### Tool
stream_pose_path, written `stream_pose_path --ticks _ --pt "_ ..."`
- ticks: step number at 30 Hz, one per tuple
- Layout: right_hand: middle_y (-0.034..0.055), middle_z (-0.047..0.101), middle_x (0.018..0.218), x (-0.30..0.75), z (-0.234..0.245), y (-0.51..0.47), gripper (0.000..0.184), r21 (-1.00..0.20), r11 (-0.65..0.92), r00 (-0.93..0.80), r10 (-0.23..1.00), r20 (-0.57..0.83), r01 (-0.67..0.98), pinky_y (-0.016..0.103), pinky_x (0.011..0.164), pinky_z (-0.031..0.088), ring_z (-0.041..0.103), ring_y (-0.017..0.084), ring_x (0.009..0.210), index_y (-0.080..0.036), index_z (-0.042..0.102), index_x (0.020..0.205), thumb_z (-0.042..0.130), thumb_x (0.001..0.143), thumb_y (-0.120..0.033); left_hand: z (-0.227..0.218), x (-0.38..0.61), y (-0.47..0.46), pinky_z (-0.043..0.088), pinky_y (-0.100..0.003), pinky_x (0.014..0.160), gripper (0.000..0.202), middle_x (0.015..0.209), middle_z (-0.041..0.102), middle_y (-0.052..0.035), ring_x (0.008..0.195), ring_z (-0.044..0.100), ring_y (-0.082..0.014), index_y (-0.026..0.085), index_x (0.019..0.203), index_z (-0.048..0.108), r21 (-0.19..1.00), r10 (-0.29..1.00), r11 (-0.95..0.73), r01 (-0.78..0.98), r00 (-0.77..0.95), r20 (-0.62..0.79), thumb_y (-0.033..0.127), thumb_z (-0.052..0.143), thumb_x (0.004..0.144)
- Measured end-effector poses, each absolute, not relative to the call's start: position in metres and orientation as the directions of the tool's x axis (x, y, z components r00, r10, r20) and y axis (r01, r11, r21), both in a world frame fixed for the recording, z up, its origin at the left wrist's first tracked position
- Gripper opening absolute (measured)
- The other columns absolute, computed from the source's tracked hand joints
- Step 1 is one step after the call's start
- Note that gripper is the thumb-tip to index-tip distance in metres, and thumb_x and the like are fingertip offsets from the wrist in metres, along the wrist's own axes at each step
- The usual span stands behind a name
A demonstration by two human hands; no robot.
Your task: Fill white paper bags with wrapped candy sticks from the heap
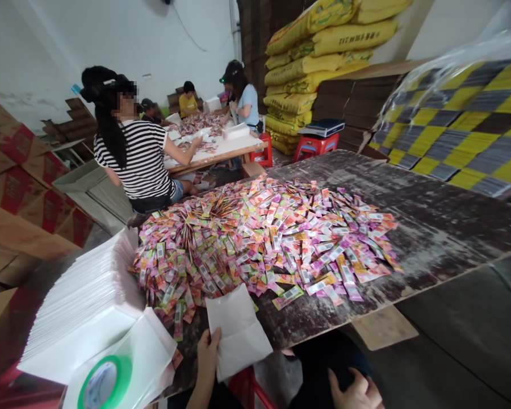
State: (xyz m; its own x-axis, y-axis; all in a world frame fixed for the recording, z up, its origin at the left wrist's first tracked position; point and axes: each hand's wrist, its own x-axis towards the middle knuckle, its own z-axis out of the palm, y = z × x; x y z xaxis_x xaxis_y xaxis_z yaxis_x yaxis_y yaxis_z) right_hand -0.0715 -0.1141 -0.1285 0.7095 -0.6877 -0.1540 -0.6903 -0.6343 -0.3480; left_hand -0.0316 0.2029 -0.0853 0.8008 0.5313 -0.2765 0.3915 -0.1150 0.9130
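At the table's near edge, my left hand (208, 352) grips a flat, creased white paper bag (241, 335) by its left side, thumb on top. My right hand (355, 391) is low over my dark-clothed lap, below the table edge; its thumb and fingers are apart and nothing shows in them. Just beyond the bag spreads a big heap of small colourful printed sachets (255, 244), pink, purple, orange and green. Left of the bag, a thick stack of white bags (83, 301) leans beside the heap. A roll of green tape (106, 382) lies on white sheets in front of that stack.
The worn dark table (434, 227) extends to the right. A person in a striped top (134, 150) sits beyond its left side, and others work at a white table (221, 150). Yellow sacks (293, 102), red stools (315, 146) and cartons (17, 165) stand around.
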Motion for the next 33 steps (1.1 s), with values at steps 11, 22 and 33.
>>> stream_pose_path --ticks 11,22,33 --pt "0.0211 0.050 0.132 -0.073 -0.131 -0.115 0.059 -0.360 -0.622 0.703 -0.693 -0.158 -0.695 0.056 0.087 0.050 0.055 0.044 0.110 -0.015 0.052 0.124 0.041 0.086 -0.058 -0.060 -0.026 0.194 0.045 -0.026 0.066 0.051 0.072 0.065 -0.0036 0.069 0.055 -0.0170 0.015 0.076 0.067 0.946 0.421 -0.193 0.260 0.893 -0.159 0.065 0.066 0.067" --pt "0.0215 0.045 0.135 -0.073 -0.127 -0.116 0.065 -0.386 -0.599 0.701 -0.676 -0.227 -0.702 0.057 0.091 0.047 0.050 0.046 0.115 -0.014 0.049 0.128 0.036 0.085 -0.060 -0.055 -0.028 0.182 0.046 -0.026 0.066 0.048 0.076 0.066 -0.0044 0.070 0.056 -0.0163 0.013 0.082 0.067 0.966 0.364 -0.054 0.253 0.906 -0.217 0.060 0.069 0.069" --pt "0.0216 0.045 0.135 -0.074 -0.136 -0.119 0.066 -0.389 -0.605 0.707 -0.674 -0.213 -0.694 0.057 0.091 0.046 0.049 0.045 0.116 -0.016 0.048 0.129 0.034 0.085 -0.063 -0.048 -0.023 0.178 0.041 -0.024 0.062 0.046 0.069 0.059 -0.0016 0.067 0.049 -0.0141 0.014 0.076 0.065 0.963 0.374 -0.116 0.242 0.909 -0.183 0.059 0.068 0.069"
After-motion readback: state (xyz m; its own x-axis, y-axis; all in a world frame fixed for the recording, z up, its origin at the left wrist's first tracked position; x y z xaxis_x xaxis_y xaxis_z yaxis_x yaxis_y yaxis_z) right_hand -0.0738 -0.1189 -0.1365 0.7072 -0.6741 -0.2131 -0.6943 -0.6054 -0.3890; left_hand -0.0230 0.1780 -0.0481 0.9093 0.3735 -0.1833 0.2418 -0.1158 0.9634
